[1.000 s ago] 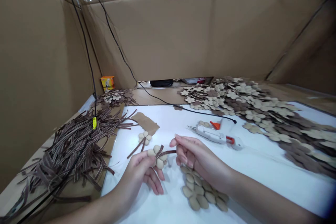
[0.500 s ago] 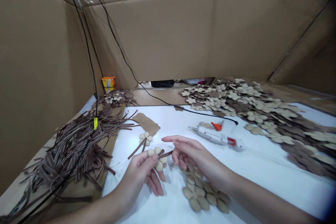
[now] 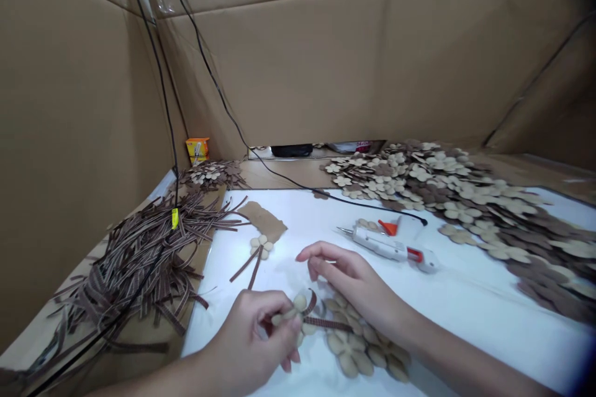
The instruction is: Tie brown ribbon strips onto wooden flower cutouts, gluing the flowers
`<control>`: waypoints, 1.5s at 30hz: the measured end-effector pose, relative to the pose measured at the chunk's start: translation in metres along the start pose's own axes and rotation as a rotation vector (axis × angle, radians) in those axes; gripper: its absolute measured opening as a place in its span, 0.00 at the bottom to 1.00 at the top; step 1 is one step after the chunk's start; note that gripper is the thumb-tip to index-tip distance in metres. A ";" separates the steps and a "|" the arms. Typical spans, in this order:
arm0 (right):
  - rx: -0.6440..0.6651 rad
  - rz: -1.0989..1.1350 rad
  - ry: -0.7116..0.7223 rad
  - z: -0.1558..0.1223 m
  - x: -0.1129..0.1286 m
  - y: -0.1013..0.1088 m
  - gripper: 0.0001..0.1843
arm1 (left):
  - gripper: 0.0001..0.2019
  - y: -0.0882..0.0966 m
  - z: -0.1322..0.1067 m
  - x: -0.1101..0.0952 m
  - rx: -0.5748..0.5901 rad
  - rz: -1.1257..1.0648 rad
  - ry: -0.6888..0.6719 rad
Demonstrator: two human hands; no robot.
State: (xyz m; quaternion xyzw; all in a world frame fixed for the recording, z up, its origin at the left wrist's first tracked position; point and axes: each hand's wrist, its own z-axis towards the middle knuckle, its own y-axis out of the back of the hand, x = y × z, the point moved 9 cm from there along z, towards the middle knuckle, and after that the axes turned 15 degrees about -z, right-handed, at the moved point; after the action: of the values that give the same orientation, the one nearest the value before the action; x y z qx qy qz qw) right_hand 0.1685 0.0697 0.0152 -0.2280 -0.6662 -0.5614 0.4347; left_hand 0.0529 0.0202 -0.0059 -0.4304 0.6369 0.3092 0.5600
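My left hand (image 3: pixel 261 338) pinches a small beige padded flower (image 3: pixel 300 304) between thumb and fingers. From the flower's middle sticks out a brown stitched ribbon (image 3: pixel 328 324), one end pointing right and another curling up. My right hand (image 3: pixel 349 270) hovers just above and to the right, its fingers loosely bent and apart with nothing in them. Below it lie several larger beige flowers (image 3: pixel 347 347) on the white board, partly covered by the right hand and forearm. Another small flower (image 3: pixel 261 246) with two ribbon tails rests farther back, beside a torn cardboard piece (image 3: pixel 265 220).
A white glue gun (image 3: pixel 386 245) lies behind my right hand, near an orange-red piece (image 3: pixel 388 227). Brown ribbons (image 3: pixel 149 254) are heaped at left. Beige and brown flower shapes (image 3: pixel 442 183) pile up at right. A black cable (image 3: pixel 228 108) crosses the back; cardboard walls surround the board.
My left hand has brought the flower down and to the right, turning it so the ribbon points right. My right hand has shifted slightly right, away from the ribbon. The view has tilted slightly.
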 end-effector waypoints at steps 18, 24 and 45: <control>0.096 -0.035 0.090 -0.005 0.012 -0.013 0.15 | 0.22 0.025 0.025 0.003 -0.113 -0.236 -0.020; -0.314 -0.519 0.437 -0.017 0.041 0.015 0.06 | 0.26 0.039 0.019 0.003 -0.258 -0.261 -0.009; -0.179 -1.032 1.574 -0.098 0.085 -0.027 0.06 | 0.13 0.050 0.020 -0.051 -0.213 -0.153 -0.204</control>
State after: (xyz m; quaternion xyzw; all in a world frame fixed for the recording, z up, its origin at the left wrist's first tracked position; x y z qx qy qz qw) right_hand 0.1348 -0.0456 0.0710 0.5069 -0.1543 -0.7261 0.4382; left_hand 0.0176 0.0694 0.0358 -0.5007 0.5057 0.3736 0.5950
